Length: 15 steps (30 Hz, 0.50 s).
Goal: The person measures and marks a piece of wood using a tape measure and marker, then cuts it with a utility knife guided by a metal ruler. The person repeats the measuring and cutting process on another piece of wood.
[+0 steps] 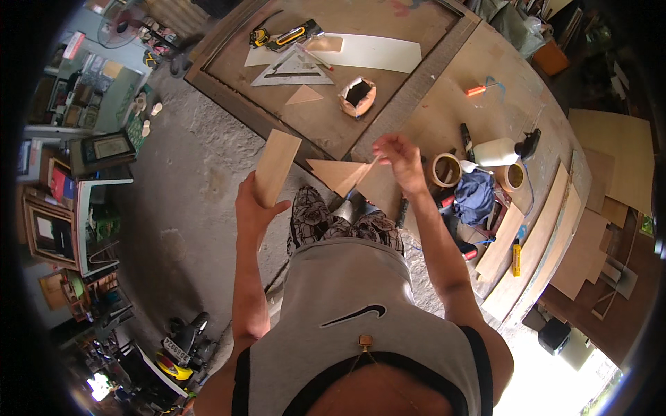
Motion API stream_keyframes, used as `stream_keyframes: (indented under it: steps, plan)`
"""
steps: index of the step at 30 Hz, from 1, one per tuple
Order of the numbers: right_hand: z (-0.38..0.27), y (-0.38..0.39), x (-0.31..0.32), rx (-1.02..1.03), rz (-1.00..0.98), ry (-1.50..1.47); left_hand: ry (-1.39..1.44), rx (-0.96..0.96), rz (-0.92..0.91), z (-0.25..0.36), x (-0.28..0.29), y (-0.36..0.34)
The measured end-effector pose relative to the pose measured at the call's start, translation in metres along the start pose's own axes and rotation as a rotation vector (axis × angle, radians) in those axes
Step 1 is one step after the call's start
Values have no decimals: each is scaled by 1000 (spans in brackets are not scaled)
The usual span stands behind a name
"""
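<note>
The left hand (255, 205) has its fingers closed around a flat wood strip (276, 167), held upright over the concrete floor (201, 187). The right hand (401, 161) pinches with its fingertips a thin stick (365, 168) that touches a triangular plywood piece (336, 173). This piece lies at the edge of the plywood workbench (485, 69), beside tape rolls (446, 169), a blue cloth (475, 196) and a metal square (295, 69). Shelves (62, 208) stand at the left.
</note>
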State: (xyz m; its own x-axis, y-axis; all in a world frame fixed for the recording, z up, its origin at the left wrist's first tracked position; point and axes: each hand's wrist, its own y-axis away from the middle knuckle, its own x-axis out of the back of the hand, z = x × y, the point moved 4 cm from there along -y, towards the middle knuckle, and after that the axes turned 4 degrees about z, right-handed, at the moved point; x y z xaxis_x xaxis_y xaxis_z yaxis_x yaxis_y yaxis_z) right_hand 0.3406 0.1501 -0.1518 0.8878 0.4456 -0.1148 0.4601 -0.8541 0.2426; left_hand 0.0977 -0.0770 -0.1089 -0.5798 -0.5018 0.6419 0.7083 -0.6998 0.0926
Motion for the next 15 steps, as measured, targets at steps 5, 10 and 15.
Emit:
stream_keyframes:
  steps: [5, 10, 15]
  plan:
    - [-15, -45, -43, 151, 121, 273, 160, 10, -84, -33, 16, -81]
    - [-16, -65, -112, 97, 203, 367, 170, -14, -261, -48, 31, -167]
    - [-29, -97, -190, 175, 154, 474, 91, -127, -257, -85, 74, -240]
